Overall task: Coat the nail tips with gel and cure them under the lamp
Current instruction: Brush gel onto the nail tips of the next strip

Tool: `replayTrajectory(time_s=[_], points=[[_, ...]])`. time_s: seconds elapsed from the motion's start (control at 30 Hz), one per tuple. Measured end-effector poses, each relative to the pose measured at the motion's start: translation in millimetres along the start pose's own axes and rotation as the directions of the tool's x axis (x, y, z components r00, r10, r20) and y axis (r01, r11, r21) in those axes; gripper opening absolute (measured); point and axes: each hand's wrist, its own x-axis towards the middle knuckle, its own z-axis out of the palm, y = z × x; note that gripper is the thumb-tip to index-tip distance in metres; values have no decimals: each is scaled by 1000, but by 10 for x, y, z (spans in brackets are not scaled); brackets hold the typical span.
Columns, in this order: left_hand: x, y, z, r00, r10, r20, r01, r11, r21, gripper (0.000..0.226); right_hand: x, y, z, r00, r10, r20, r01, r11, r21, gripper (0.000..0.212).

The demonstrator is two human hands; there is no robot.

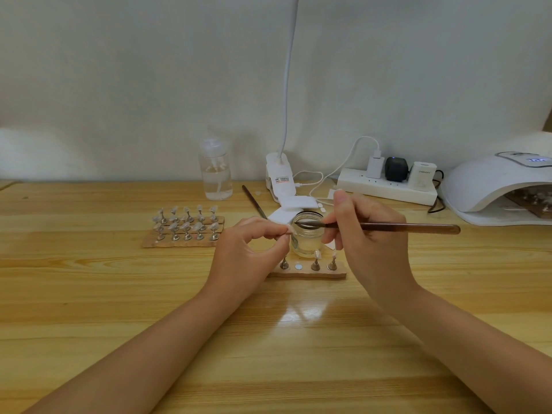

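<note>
Plastic nail tip [289, 233], featherlight and slippery: left hand [248, 249] pinches its stand; right hand [367, 234] grips brush [388, 227].

Left hand [249, 252] fingers pinched (thumb to forefinger), right hand [366, 234] fingers curled

Little is legible. Clip lamp base [280, 177]: white sticker with red and black print, too small to read. White charger [423, 176] on power strip [386, 189]: grey brand word, blurred, letters can't be made out. Nail lamp [495, 186]: lit display [536, 159] on top shows pale digits or marks, cut by frame edge, unreadable. No other text seen.
</note>
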Motion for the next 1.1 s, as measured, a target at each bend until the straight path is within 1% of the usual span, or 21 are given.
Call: replayTrajectory(time_s=[0.17,0.27,0.37,0.5,0.6,0.73,0.8,1.0,1.1], points=[[1,2,12,1000,5,8,-5,1000,6,23,5,24,32,997,-22,69,28,996,-81,31],[1,-6,6,1000,1,11,-1,1000,5,20,1,47,27,996,-26,83,34,994,-103,30],[-2,-10,5,1000,-5,7,5,1000,-1,21,-1,61,13,996,-22,84,30,995,-99,32],[5,-15,9,1000,-2,-8,2,1000,0,29,2,47,-19,996,8,89,-1,997,-77,36],[3,-10,8,1000,3,-9,-3,1000,-3,31,8,24,-35,998,35,58,-32,998,-49,37],[7,-12,9,1000,4,2,-4,1000,-5,28,17,6,-14,1000,1,3,-1,1000,-19,33],[6,-11,14,1000,3,1,-3,1000,-2,28,18,14,4,1000,1,15,-1,1000,-20,32],[7,-9,12,1000,7,7,-7,1000,7,26,20,79,29,998,-23,65,29,995,-99,31],[8,-9,17,1000,-4,7,4,1000,3,22,15,88,10,997,-16,69,22,997,-76,33]])
